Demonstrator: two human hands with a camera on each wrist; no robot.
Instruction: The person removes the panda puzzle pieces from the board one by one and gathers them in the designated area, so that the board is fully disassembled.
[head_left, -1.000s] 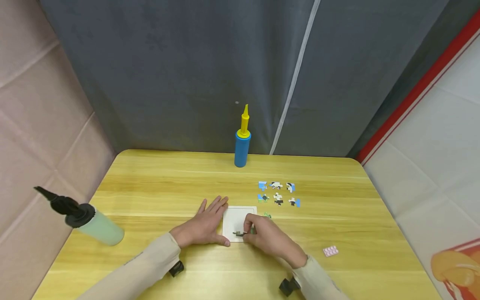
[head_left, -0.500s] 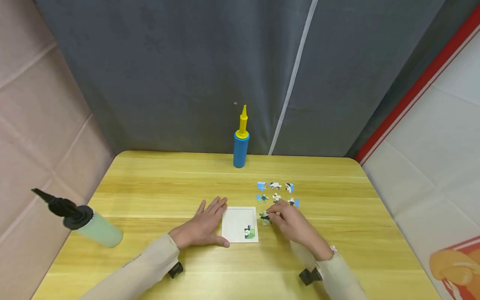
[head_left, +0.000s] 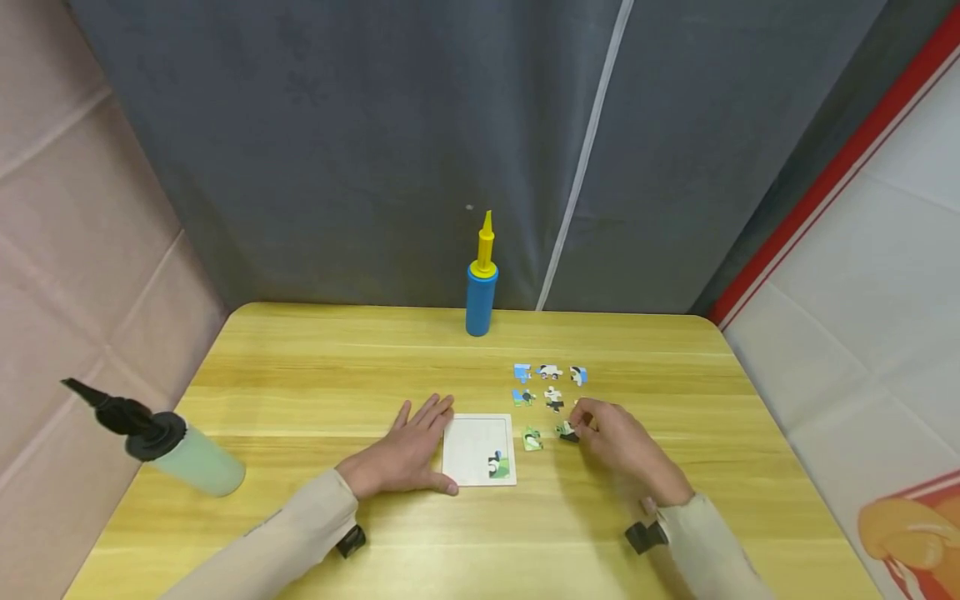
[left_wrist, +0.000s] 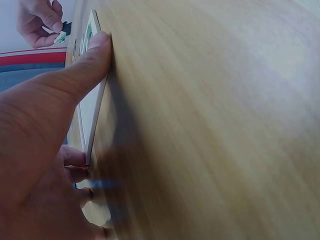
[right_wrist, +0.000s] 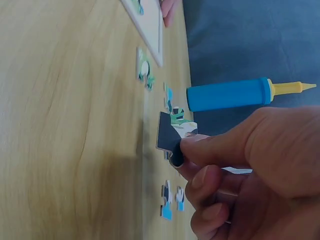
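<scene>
My right hand (head_left: 618, 442) pinches a black, white and green jigsaw piece (right_wrist: 172, 135) between thumb and fingers. In the right wrist view the piece is tilted up, above the table. My left hand (head_left: 405, 450) lies with fingers spread at the left side of a white square puzzle tray (head_left: 465, 450), thumb at its near left corner and fingertips at its upper left. One piece with green and black (head_left: 498, 465) sits in the tray's lower right corner. Just right of the tray lies a green piece (head_left: 532, 439).
Several loose pieces lie in rows behind the right hand, among them a white and black piece (head_left: 553, 398). A blue and yellow hand pump (head_left: 481, 296) stands at the back. A pale green pump (head_left: 198, 458) stands at the left. The table (head_left: 337, 350) meets a grey curtain.
My right hand has moved right from over the tray, past the green piece, carrying a piece. The corner piece in the tray has come into sight. The left hand stays in place.
</scene>
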